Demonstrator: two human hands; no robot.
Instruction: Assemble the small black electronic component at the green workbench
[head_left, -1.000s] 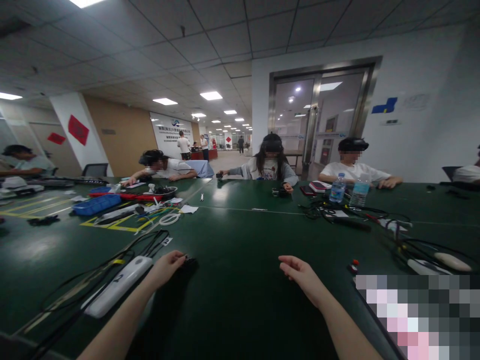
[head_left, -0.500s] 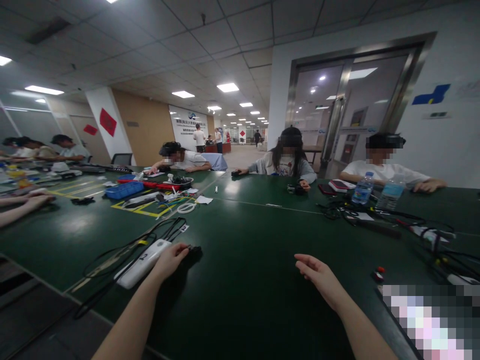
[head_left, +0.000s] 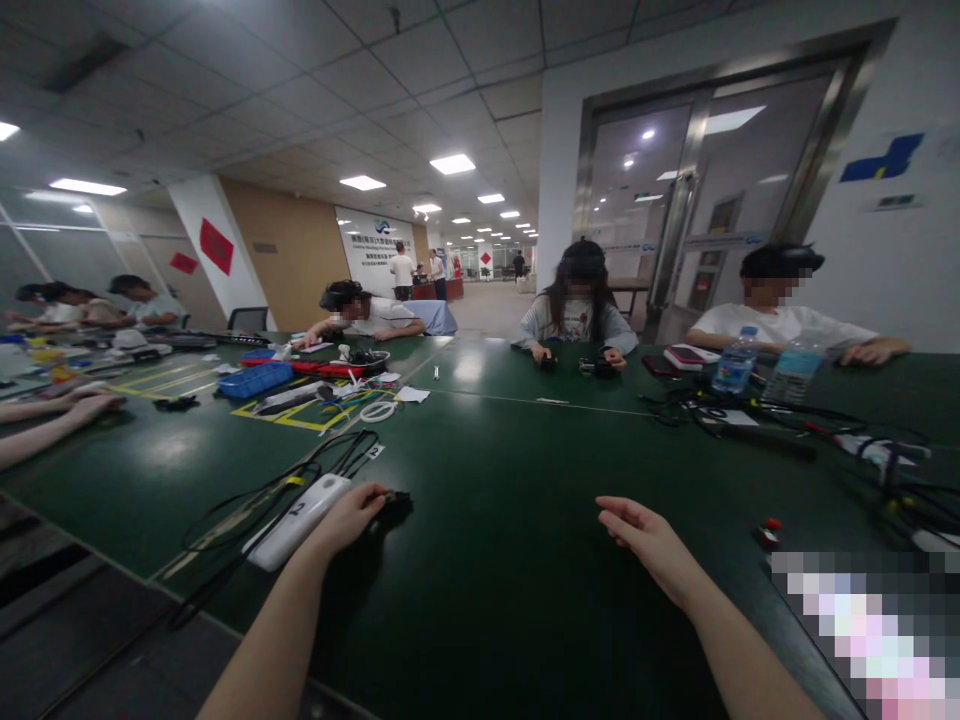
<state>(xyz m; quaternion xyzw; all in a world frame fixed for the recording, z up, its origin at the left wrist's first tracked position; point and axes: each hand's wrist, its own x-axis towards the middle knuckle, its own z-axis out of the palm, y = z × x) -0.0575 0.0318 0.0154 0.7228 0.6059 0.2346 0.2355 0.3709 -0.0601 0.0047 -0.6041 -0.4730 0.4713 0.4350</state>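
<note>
My left hand (head_left: 361, 515) rests low over the green table with its fingers closed on a small black object (head_left: 400, 503), whose kind I cannot make out. Beside that hand lies a white power strip (head_left: 296, 525) marked "2", partly covered by the wrist, with black cables (head_left: 300, 465) running behind it. On the right, my right hand (head_left: 641, 540) hovers at the table with fingers stretched forward and nothing in them. Between the two hands is bare dark green tabletop (head_left: 495, 530).
A blue tray (head_left: 256, 380), coiled white cable (head_left: 377, 411) and tools lie ahead left. Water bottles (head_left: 735, 362) and tangled cables (head_left: 697, 408) stand right. A small red-and-black item (head_left: 769, 532) sits near a blurred screen (head_left: 862, 640). Several people sit around the table.
The view has shifted slightly; my hands keep nearly the same pose. Across the table, a person's hand with a dark item has moved inward, closer to their other hand.
</note>
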